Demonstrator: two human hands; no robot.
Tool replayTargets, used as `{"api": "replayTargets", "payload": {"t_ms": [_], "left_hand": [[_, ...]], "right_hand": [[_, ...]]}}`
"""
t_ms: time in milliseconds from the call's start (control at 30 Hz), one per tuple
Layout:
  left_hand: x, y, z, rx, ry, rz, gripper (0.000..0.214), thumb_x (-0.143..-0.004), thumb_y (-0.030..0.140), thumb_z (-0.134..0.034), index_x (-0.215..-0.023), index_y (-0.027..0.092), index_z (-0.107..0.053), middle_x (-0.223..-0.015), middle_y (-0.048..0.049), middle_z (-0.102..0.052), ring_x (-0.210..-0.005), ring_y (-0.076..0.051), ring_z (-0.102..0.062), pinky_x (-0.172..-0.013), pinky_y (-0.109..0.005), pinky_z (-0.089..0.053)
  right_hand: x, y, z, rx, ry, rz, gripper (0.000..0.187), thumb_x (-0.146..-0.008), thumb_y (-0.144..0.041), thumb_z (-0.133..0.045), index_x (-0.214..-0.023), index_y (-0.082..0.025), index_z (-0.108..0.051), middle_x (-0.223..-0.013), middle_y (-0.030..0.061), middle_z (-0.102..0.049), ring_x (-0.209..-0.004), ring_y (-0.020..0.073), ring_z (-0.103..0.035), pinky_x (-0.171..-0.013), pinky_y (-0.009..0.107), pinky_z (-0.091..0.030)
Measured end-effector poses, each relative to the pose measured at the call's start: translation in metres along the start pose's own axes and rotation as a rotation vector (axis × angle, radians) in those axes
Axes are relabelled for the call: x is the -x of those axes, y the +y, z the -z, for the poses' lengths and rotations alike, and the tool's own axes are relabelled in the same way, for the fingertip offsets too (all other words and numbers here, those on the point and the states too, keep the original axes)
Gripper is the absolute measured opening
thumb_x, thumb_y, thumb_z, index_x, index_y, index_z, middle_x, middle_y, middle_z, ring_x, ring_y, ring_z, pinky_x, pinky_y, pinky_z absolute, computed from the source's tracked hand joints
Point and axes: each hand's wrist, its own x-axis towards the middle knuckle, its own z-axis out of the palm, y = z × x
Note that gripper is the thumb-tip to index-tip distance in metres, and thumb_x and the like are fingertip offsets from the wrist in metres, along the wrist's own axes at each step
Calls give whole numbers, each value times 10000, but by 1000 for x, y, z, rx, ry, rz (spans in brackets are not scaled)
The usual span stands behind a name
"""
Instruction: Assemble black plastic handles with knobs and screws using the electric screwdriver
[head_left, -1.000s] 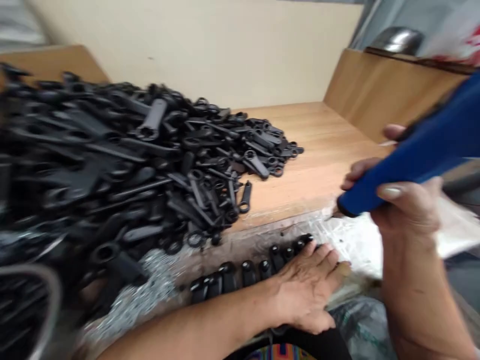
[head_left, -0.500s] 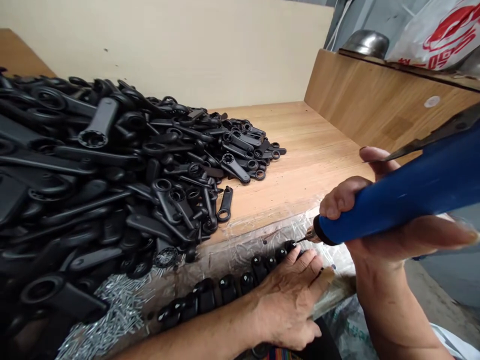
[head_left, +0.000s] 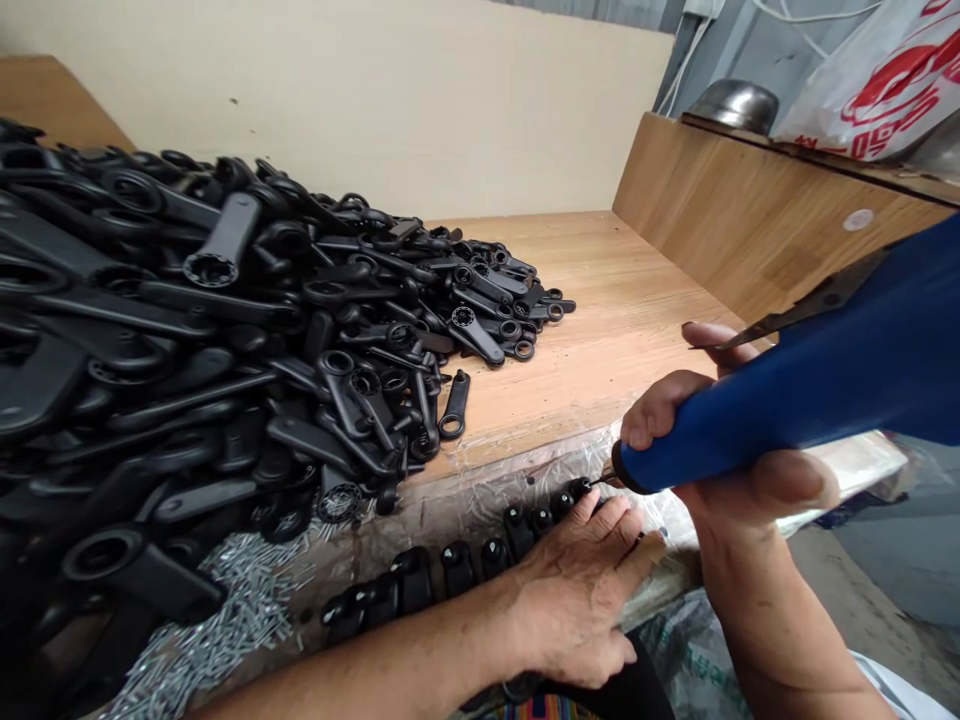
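My left hand (head_left: pixel 577 600) lies palm down over the right end of a row of black plastic levers (head_left: pixel 456 570), its fingers curved over the last lever (head_left: pixel 581 488). Small shiny screw heads show on the upturned ends in the row. My right hand (head_left: pixel 720 450) is wrapped round a blue electric screwdriver (head_left: pixel 780 380), slanting down to the left. Its thin bit meets the last lever's end, close to my left fingertips. A pointed dark metal tool, perhaps tweezers (head_left: pixel 795 305), also lies along my right hand above the screwdriver; how it is held is partly hidden.
A big heap of loose black levers (head_left: pixel 247 350) covers the left of the wooden table (head_left: pixel 600 270). Silver screws (head_left: pixel 217 620) are piled at the front left. Clear plastic film (head_left: pixel 480 480) lines the front edge. A metal bowl (head_left: pixel 733 105) and a printed plastic bag (head_left: pixel 877 90) sit on the right ledge.
The screwdriver and my right hand have shifted slightly left and down, with the bit still at the same lever. My right thumb is bent more. The view has moved slightly.
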Motion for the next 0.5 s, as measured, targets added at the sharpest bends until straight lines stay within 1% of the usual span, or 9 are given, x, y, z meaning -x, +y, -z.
{"api": "replayTargets", "payload": {"t_ms": [100, 200, 300, 400, 467, 500], "left_hand": [[-1, 0, 0, 4, -3, 9, 899, -641, 373, -662, -1366, 142, -182, -1394, -128, -305, -1318, -278, -188, -1112, -470, -101], [-1, 1, 0, 15, -10, 23, 922, -629, 348, -671, -1373, 154, -162, -1366, -119, -340, -1293, -276, -228, -1110, -473, -111], [-2, 2, 3, 32, -16, 35, 878, -631, 342, -668, -1353, 163, -200, -1328, -116, -377, -1250, -277, -284, -1109, -485, -100], [-1, 2, 5, 50, -5, 36, 854, -637, 329, -661, -1344, 166, -212, -1352, -123, -346, -1273, -281, -248, -1112, -481, -96], [-1, 2, 5, 64, -1, 35, 886, -637, 316, -655, -1363, 162, -172, -1373, -127, -317, -1282, -281, -233, -1112, -472, -113], [0, 1, 4, 73, -2, 36, 907, -633, 312, -652, -1373, 164, -148, -1381, -124, -308, -1280, -279, -237, -1112, -467, -123]], "right_hand": [[1, 0, 0, 37, -6, -8, 782, -570, -624, -712, -1213, -247, -476, -644, 2, -582, -522, 185, -537, -456, 313, -441], [1, 0, 0, 37, -31, -31, 732, -570, -546, -741, -1185, -246, -482, -632, -3, -584, -522, 189, -544, -461, 319, -442], [2, 1, 1, 46, -73, -36, 697, -586, -470, -738, -1188, -255, -462, -654, 0, -599, -543, 197, -556, -477, 333, -449], [2, 2, 1, 90, -123, -30, 660, -607, -420, -726, -1187, -263, -454, -681, 5, -613, -562, 205, -571, -499, 353, -459], [3, 1, -2, 115, -135, -44, 636, -601, -398, -733, -1164, -263, -469, -669, 1, -605, -557, 209, -571, -493, 362, -460], [3, 0, -4, 129, -120, -60, 636, -587, -396, -743, -1150, -262, -479, -655, -3, -596, -551, 210, -568, -484, 365, -461]]}}
